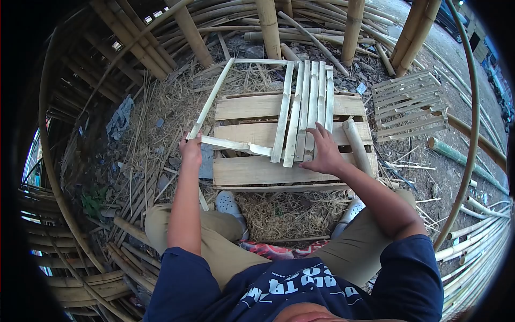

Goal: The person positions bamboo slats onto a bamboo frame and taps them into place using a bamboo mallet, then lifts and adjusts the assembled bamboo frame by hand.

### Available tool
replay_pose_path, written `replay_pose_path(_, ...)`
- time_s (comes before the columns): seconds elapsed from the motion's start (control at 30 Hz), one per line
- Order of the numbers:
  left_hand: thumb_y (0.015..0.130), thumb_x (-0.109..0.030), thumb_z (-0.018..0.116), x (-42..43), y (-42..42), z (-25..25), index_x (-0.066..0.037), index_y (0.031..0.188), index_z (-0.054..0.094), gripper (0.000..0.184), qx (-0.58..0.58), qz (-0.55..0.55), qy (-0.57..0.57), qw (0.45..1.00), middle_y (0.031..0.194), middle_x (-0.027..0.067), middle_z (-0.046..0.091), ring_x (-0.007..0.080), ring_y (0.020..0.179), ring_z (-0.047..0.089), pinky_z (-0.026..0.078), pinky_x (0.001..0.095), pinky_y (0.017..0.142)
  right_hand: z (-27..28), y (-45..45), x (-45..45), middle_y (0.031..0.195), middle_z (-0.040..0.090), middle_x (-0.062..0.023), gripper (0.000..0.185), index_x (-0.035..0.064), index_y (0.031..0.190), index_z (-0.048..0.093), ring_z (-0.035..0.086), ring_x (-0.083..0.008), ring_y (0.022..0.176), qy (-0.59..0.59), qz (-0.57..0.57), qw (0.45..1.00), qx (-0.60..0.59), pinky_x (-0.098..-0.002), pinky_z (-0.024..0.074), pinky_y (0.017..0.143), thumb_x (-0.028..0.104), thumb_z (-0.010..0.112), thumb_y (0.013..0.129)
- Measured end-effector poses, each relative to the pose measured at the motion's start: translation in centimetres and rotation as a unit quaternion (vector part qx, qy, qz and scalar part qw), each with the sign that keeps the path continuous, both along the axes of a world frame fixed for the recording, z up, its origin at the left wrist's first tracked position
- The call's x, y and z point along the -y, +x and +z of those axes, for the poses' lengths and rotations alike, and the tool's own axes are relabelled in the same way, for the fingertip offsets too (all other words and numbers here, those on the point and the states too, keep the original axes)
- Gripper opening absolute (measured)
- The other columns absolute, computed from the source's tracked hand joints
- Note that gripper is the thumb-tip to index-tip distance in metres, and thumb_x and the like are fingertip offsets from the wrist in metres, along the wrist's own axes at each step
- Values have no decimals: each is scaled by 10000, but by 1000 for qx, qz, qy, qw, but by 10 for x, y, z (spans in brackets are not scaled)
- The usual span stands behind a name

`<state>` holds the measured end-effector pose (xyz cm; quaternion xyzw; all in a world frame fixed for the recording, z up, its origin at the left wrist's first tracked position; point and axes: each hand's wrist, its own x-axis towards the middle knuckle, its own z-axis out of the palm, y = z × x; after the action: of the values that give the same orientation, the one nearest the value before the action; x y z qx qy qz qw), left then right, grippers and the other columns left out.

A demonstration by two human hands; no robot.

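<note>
A frame of split bamboo strips [210,104] lies partly on a low wooden slatted table [241,110] and juts past its left edge. My left hand [191,148] is closed around the frame's near left corner. Toward the right end, several bamboo slats [303,107] lie side by side across the frame. My right hand [325,153] rests at the near ends of these slats, thumb and fingers spread apart, with the fingertips at the slats. Beside that hand, a short thick bamboo piece [357,145] lies on the table's right side.
A finished-looking slatted bamboo panel [410,104] lies on the ground to the right. Bamboo posts [268,29] stand behind the table. Long bamboo poles [483,236] are piled at the right, and a green bamboo pole [461,161] lies nearby. Straw and shavings [279,214] cover the ground.
</note>
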<state>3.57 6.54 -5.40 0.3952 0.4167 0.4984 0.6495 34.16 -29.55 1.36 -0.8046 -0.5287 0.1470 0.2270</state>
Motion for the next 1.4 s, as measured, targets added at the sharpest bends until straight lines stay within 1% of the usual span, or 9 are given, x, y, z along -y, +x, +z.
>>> replay_pose_path(0.3,837,243,618,51,-3,-9,71,1200,566,404,16,57,-59,997,1162,169,644,254,1036,688,568,348,970,-5,46,6,1642,286,-275,1116,147,1532,400,303,-477,1512,-25,64,997,34,-624,335,1199,410,975,612)
replay_pose_path(0.43,818,165,736,85,-9,-13,18,1277,535,523,-76,52,-87,992,1142,117,652,229,989,677,552,329,914,3,47,10,1635,332,-242,1117,118,1514,429,375,-437,1490,-83,55,993,67,-625,369,1177,422,988,597)
replay_pose_path(0.53,810,99,790,105,-12,-7,12,1326,494,601,-205,49,-75,975,1199,120,626,254,1077,652,527,354,974,14,41,12,1602,394,-239,1078,78,1487,465,414,-423,1467,-156,60,976,143,-593,385,1175,456,980,619)
replay_pose_path(0.73,790,15,838,134,2,36,-8,1387,449,713,-351,108,12,930,1484,197,434,314,1331,496,404,415,1138,15,17,13,1553,451,-249,944,45,1473,488,438,-417,1445,45,126,983,122,-530,414,1165,515,887,758)
replay_pose_path(0.83,789,-13,836,135,10,35,-26,1362,477,676,-476,140,160,854,1518,216,404,370,1415,418,336,471,1199,10,6,8,1531,467,-245,858,36,1450,515,456,-413,1431,32,142,981,132,-519,428,1153,535,826,826)
replay_pose_path(0.93,795,-52,837,144,23,39,-52,1333,502,634,-471,76,375,795,1523,225,400,411,1495,312,250,545,1244,0,-1,6,1462,519,-220,774,53,1427,548,524,-401,1354,27,145,978,146,-516,448,1121,509,807,858)
replay_pose_path(1.07,812,-80,816,167,51,62,-69,1196,635,424,-399,-104,520,748,1470,153,516,421,1517,331,203,614,1264,-5,-6,2,1345,586,-179,690,63,1387,588,583,-378,1249,12,147,980,131,-511,489,1056,449,814,861)
replay_pose_path(1.27,854,-175,808,207,83,71,-90,1289,669,464,-415,-309,551,655,1478,106,580,355,1536,355,172,624,1283,-9,-12,0,1254,636,-139,653,66,1315,654,616,-345,1186,20,125,983,130,-481,534,986,432,851,811)
replay_pose_path(1.4,866,-299,809,210,94,50,-83,1344,665,544,-455,-318,544,629,1451,95,609,317,1504,414,202,602,1279,-12,-13,-1,1244,653,-120,651,77,1286,687,622,-333,1191,35,103,988,111,-460,551,975,431,878,774)
